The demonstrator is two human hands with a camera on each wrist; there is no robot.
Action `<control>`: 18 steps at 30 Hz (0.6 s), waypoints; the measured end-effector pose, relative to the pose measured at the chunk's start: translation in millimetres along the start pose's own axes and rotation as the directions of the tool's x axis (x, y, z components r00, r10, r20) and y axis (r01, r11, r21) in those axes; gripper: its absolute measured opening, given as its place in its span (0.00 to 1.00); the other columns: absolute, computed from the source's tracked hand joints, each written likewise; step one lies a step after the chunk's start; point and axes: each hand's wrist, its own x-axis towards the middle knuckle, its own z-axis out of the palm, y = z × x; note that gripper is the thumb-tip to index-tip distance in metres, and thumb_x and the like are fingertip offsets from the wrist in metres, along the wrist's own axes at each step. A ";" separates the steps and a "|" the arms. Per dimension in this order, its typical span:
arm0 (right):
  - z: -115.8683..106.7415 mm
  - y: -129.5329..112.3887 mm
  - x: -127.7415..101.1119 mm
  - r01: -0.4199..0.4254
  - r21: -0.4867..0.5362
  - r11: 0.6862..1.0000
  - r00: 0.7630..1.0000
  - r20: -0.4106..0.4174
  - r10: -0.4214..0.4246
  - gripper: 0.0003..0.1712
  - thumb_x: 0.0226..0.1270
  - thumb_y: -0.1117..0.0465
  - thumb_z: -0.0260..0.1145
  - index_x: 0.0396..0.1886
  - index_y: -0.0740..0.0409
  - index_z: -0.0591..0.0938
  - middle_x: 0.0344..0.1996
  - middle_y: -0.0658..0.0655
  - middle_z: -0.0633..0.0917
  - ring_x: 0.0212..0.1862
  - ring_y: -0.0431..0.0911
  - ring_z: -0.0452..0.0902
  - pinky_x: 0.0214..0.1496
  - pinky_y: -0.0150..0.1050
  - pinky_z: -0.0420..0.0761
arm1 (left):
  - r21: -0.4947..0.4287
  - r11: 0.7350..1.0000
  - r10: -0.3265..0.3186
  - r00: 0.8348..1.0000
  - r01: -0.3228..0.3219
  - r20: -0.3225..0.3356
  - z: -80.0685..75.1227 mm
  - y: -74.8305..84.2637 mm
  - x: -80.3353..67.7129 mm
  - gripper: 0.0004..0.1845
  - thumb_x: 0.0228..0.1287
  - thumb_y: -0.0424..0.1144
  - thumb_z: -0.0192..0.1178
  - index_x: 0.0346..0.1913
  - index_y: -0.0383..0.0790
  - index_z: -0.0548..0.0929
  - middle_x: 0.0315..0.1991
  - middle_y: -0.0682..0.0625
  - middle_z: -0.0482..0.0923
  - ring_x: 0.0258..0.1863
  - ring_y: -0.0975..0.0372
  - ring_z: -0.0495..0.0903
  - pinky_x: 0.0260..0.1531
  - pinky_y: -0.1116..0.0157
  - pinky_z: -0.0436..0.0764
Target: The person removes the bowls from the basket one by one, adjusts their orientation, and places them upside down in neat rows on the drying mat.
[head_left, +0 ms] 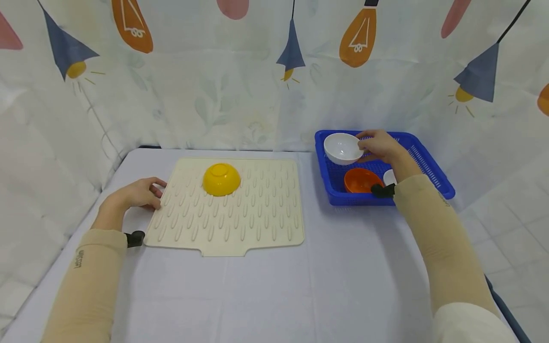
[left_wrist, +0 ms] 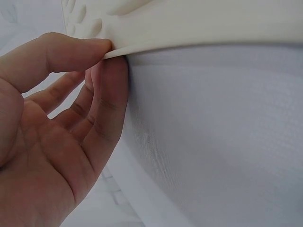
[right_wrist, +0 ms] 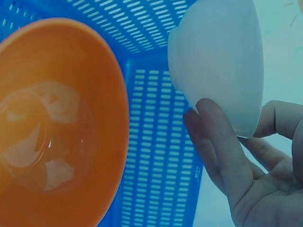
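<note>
Pinching the white bowl [head_left: 340,148] by its three-o'clock rim, the right hand [head_left: 381,146] is nearer, the left hand [head_left: 138,193] pinching the mat [head_left: 249,209].

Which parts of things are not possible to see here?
Yellow bowl: inside, head view; the bowl is upside down.
White piece in the basket: partly behind the right arm, head view.
Orange bowl: left and bottom, cut by picture edges, right wrist view.
Mat: cut off by picture edges, left wrist view.

A gap runs between mat [head_left: 231,216] and basket [head_left: 351,200], whose wall [head_left: 323,174] blocks sideways entry.
</note>
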 end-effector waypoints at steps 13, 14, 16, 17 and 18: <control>15.6 -13.8 -13.6 0.042 0.011 0.999 0.999 0.019 -0.042 0.33 0.74 0.67 0.58 0.77 0.65 0.63 0.70 0.71 0.65 0.62 0.67 0.70 0.60 0.60 0.78 | 0.004 1.000 -0.006 1.000 0.006 0.002 0.3 -3.8 3.7 0.43 0.50 0.21 0.66 0.70 0.20 0.57 0.47 0.35 0.68 0.37 0.54 0.77 0.36 0.61 0.83; 16.3 -15.1 -14.8 0.048 0.009 0.999 0.999 0.018 -0.048 0.33 0.74 0.67 0.58 0.76 0.64 0.64 0.70 0.71 0.66 0.62 0.67 0.70 0.60 0.60 0.78 | 0.008 1.000 -0.006 1.000 0.006 0.000 0.2 -3.8 4.0 0.43 0.50 0.21 0.67 0.70 0.20 0.57 0.47 0.35 0.68 0.37 0.54 0.77 0.36 0.61 0.83; 16.7 -17.7 -17.4 0.060 0.014 0.998 0.998 0.018 -0.061 0.32 0.74 0.68 0.57 0.75 0.65 0.65 0.70 0.71 0.66 0.61 0.67 0.71 0.59 0.60 0.79 | 0.012 1.000 -0.008 1.000 0.008 -0.002 0.2 -3.7 3.9 0.43 0.50 0.22 0.67 0.69 0.20 0.58 0.47 0.35 0.69 0.37 0.54 0.77 0.36 0.61 0.83; 16.5 -18.5 -18.5 0.064 0.017 0.998 0.998 0.021 -0.065 0.31 0.74 0.68 0.57 0.75 0.65 0.65 0.70 0.71 0.66 0.61 0.67 0.71 0.59 0.60 0.78 | 0.012 1.000 -0.006 1.000 0.006 -0.002 0.4 -3.4 3.4 0.43 0.50 0.22 0.67 0.69 0.20 0.58 0.46 0.35 0.69 0.36 0.54 0.77 0.35 0.61 0.83; 16.2 -19.2 -19.5 0.066 0.021 0.998 0.997 0.023 -0.067 0.31 0.74 0.68 0.57 0.75 0.64 0.65 0.69 0.70 0.66 0.61 0.67 0.70 0.59 0.60 0.78 | 0.012 1.000 -0.005 1.000 0.005 -0.002 0.6 -3.2 3.2 0.43 0.50 0.21 0.66 0.69 0.19 0.58 0.46 0.36 0.69 0.36 0.54 0.77 0.35 0.61 0.83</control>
